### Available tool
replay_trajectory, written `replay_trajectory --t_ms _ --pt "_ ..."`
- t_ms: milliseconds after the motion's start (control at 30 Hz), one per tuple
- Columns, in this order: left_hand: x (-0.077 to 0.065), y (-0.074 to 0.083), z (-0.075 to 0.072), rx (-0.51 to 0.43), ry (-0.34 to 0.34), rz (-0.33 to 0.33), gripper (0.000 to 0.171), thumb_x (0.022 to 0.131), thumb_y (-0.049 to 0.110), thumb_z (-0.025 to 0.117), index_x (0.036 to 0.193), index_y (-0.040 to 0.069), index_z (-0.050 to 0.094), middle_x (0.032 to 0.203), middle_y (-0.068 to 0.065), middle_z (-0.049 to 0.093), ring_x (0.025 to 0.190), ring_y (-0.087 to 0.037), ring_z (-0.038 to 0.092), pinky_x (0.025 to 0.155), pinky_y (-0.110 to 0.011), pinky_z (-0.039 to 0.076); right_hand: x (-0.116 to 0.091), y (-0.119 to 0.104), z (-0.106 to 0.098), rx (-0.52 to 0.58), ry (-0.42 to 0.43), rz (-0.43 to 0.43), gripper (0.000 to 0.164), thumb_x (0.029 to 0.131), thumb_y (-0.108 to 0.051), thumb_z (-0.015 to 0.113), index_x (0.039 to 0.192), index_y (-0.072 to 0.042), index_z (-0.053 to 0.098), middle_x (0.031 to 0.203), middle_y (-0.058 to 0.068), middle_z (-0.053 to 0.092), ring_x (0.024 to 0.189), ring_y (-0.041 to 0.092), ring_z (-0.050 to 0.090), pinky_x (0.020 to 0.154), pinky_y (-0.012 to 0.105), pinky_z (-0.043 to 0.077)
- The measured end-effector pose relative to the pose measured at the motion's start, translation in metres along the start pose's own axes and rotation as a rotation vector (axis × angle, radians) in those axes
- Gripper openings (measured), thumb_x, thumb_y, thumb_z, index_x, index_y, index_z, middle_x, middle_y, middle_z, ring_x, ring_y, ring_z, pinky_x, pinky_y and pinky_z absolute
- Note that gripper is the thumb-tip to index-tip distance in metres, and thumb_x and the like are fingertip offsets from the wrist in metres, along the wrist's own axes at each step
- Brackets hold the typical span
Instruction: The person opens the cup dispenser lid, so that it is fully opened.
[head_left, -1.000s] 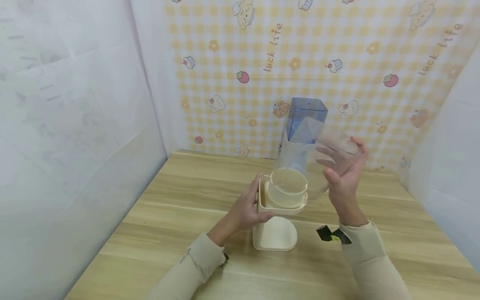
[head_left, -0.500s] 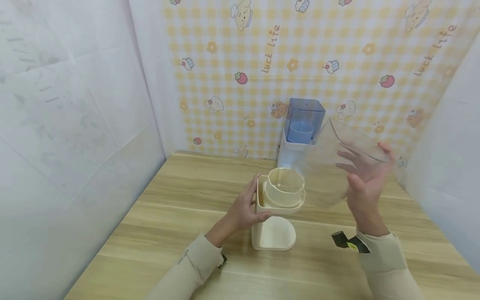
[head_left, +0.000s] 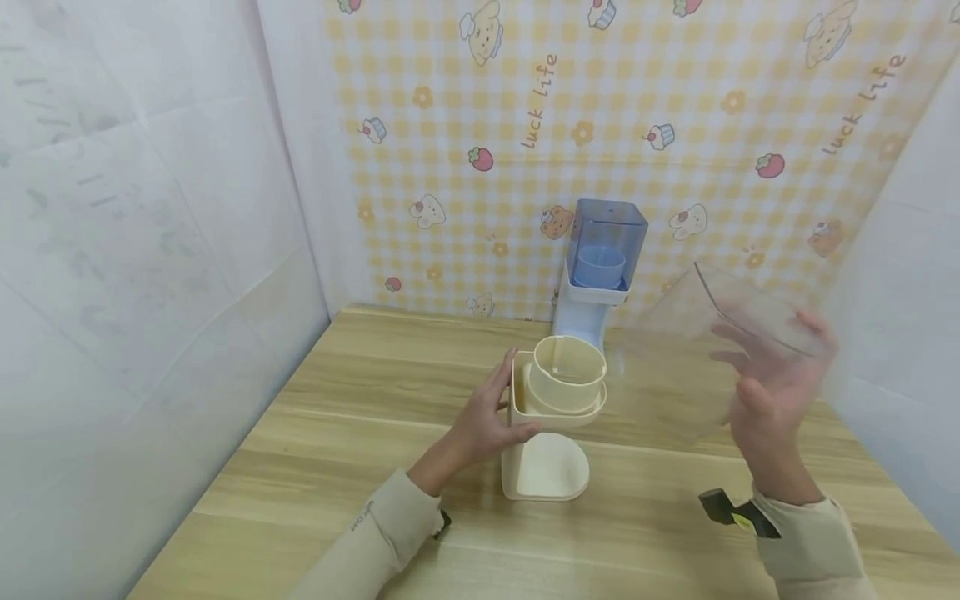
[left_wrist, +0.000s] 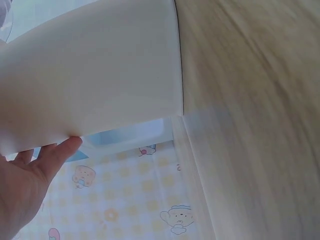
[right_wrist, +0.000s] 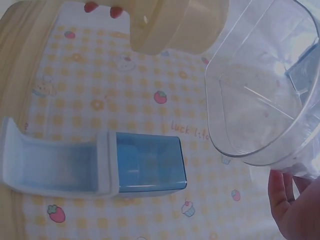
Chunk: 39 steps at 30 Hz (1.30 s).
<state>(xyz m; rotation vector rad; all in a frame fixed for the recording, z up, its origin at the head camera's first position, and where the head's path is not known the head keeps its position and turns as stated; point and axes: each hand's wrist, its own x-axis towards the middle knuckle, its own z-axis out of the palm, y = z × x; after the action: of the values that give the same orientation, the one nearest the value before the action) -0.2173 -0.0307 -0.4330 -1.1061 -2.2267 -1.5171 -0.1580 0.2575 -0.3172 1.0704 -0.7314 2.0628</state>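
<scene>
A cream dispenser [head_left: 552, 421] stands on the table, with a round cup [head_left: 564, 383] in its open top and a rounded base below. My left hand [head_left: 483, 425] grips the upper body from the left side, thumb in front and fingers behind. In the left wrist view, that hand [left_wrist: 35, 180] lies against the edge of the dispenser's cream side wall [left_wrist: 100, 70]. To the right, my right hand [head_left: 780, 400] holds a clear plastic cover [head_left: 697, 350] tilted in the air, apart from the dispenser. The cover's wide open end [right_wrist: 260, 100] shows in the right wrist view.
A white dispenser with a blue see-through top [head_left: 607, 242] stands at the back, near the checked cloth backdrop [head_left: 450, 175]. White sheets [head_left: 187, 208] hang along the left and right sides. The wooden table [head_left: 337, 450] extends around the cream dispenser.
My right hand has carried the clear cover rightward and slightly down, away from the cream dispenser. The left hand keeps its grip, and the dispenser stays in place.
</scene>
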Motion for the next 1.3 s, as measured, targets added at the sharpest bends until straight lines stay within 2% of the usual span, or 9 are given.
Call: replay_trajectory --t_ms 167,267,467,600,833,967,1133,1233,1300 --pt "0.0 -0.002 -0.001 -0.04 -0.001 -0.002 0.116 0.079 0.078 0.059 0.16 0.014 0.007 0.15 -0.023 0.037 0.125 -0.035 0.052 0.088 -0.045 0.054 -0.004 -0.008 -0.007 -0.011 -0.049 0.02 0.092 0.061 0.017 0.084 0.126 0.006 0.021 0.115 0.04 0.059 0.096 0.046 0.066 0.073 0.038 0.059" --pt "0.0 -0.002 -0.002 -0.059 -0.003 -0.009 0.116 0.078 0.077 0.06 0.16 0.015 0.007 0.151 -0.021 0.037 0.126 -0.036 0.051 0.089 -0.046 0.054 -0.006 -0.011 -0.011 -0.059 -0.084 0.046 0.087 0.061 0.018 0.082 0.126 0.007 0.024 0.117 0.038 0.059 0.098 0.044 0.066 0.075 0.037 0.059" --pt "-0.001 -0.004 -0.004 -0.093 0.005 -0.015 0.117 0.078 0.076 0.062 0.16 0.014 0.008 0.158 -0.021 0.028 0.133 -0.037 0.046 0.092 -0.047 0.053 -0.014 -0.013 -0.02 -0.156 -0.153 0.099 0.086 0.063 0.022 0.079 0.128 0.008 0.025 0.126 0.034 0.056 0.109 0.041 0.062 0.079 0.037 0.058" --pt "-0.001 -0.006 -0.006 -0.104 0.008 -0.005 0.116 0.079 0.075 0.062 0.16 0.013 0.008 0.159 -0.024 0.024 0.131 -0.04 0.047 0.091 -0.047 0.053 -0.02 -0.014 -0.028 -0.177 -0.171 0.123 0.087 0.065 0.02 0.08 0.13 0.008 0.023 0.128 0.031 0.054 0.109 0.039 0.062 0.081 0.038 0.058" --pt "-0.002 -0.009 -0.013 -0.106 0.02 0.017 0.113 0.082 0.073 0.061 0.159 0.006 0.013 0.155 -0.019 0.035 0.126 -0.039 0.052 0.091 -0.044 0.054 -0.028 -0.011 -0.038 -0.208 -0.215 0.156 0.086 0.067 0.017 0.082 0.131 0.009 0.025 0.131 0.031 0.053 0.11 0.038 0.062 0.082 0.037 0.058" --pt "-0.002 -0.009 -0.018 -0.108 0.036 0.039 0.106 0.084 0.071 0.061 0.159 0.009 0.017 0.154 -0.018 0.037 0.127 -0.038 0.051 0.094 -0.046 0.052 -0.032 -0.007 -0.042 -0.262 -0.277 0.189 0.085 0.07 0.012 0.083 0.133 0.009 0.026 0.131 0.031 0.056 0.112 0.037 0.062 0.084 0.035 0.057" --pt "-0.001 -0.011 -0.024 -0.113 0.079 0.095 0.09 0.088 0.056 0.068 0.155 0.008 0.032 0.151 -0.016 0.042 0.133 -0.036 0.046 0.096 -0.047 0.051 -0.037 -0.004 -0.046 -0.343 -0.323 0.226 0.085 0.073 0.006 0.084 0.136 0.005 0.027 0.134 0.029 0.056 0.115 0.034 0.06 0.085 0.034 0.056" --pt "-0.001 -0.013 -0.026 -0.074 0.129 0.118 0.076 0.087 0.035 0.077 0.147 0.004 0.044 0.147 -0.014 0.048 0.132 -0.033 0.047 0.097 -0.048 0.05 -0.041 -0.003 -0.047 -0.352 -0.326 0.236 0.083 0.073 0.006 0.083 0.135 0.005 0.028 0.134 0.029 0.056 0.115 0.033 0.061 0.085 0.035 0.056" --pt "-0.001 -0.013 -0.027 -0.035 0.171 0.123 0.068 0.082 0.017 0.081 0.141 0.001 0.051 0.143 -0.016 0.052 0.127 -0.032 0.05 0.096 -0.046 0.05 -0.043 -0.002 -0.048 -0.348 -0.32 0.246 0.083 0.073 0.007 0.083 0.135 0.006 0.028 0.134 0.029 0.056 0.115 0.033 0.061 0.086 0.037 0.057"
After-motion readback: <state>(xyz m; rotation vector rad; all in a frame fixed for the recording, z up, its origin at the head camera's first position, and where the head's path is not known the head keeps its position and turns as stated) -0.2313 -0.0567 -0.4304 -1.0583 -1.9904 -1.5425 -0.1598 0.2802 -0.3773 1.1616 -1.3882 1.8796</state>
